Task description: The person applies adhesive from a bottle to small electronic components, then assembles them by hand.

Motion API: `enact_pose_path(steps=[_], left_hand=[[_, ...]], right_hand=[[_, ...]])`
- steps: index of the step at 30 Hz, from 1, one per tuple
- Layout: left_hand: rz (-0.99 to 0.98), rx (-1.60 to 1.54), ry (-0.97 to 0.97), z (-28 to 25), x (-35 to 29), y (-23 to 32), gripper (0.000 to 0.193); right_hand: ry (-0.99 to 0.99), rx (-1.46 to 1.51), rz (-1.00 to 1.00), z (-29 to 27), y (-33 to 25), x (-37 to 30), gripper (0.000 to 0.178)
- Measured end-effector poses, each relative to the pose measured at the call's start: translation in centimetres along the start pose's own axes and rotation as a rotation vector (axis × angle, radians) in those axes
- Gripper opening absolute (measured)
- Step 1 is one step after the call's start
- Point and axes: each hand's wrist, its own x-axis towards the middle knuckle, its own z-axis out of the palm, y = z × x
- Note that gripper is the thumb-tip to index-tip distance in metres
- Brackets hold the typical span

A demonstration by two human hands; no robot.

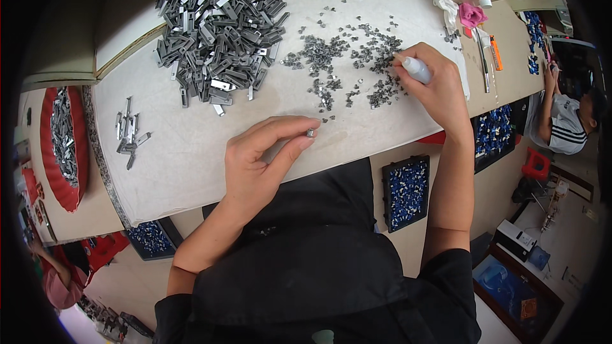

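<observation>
Between thumb and fingertips, my left hand (258,156) pinches a small shiny metal part (310,132) above the near edge of the white-covered table (210,146). My right hand (435,83) is closed around a small white squeeze bottle (416,70), its tip pointing left over the scattered parts. Many tiny metal clips (325,54) lie spread across the middle of the table, some close under the bottle's tip. A tall heap of grey metal channel pieces (217,32) rises at the far left of my hands. Several similar pieces (131,127) lie apart from it on the left.
A red sack (46,146) of metal parts lies at the left. Trays of blue and white pieces (407,192) sit below the table edge. A pink cloth (472,15) and an orange-handled cutter (496,52) lie at the right. A co-worker (564,121) sits at the far right.
</observation>
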Motion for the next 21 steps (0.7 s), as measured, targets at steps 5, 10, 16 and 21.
enact_pose_path(steps=[5,10,16,21], left_hand=[[-0.002,0.007,0.002,0.02,0.00,0.04,0.019],[0.011,-0.012,0.010,0.04,-0.01,-0.10,0.020],[0.009,-0.004,0.012,0.03,-0.01,-0.07,0.020],[0.010,0.003,0.036,0.12,0.06,-0.11,0.019]], right_hand=[[0.007,0.004,-0.039,-0.06,0.62,0.45,0.016],[-0.033,-0.028,-0.083,0.03,0.74,0.77,0.016],[-0.057,-0.055,-0.042,0.02,0.48,0.96,0.017],[-0.036,-0.031,0.019,0.18,0.17,0.93,0.014]])
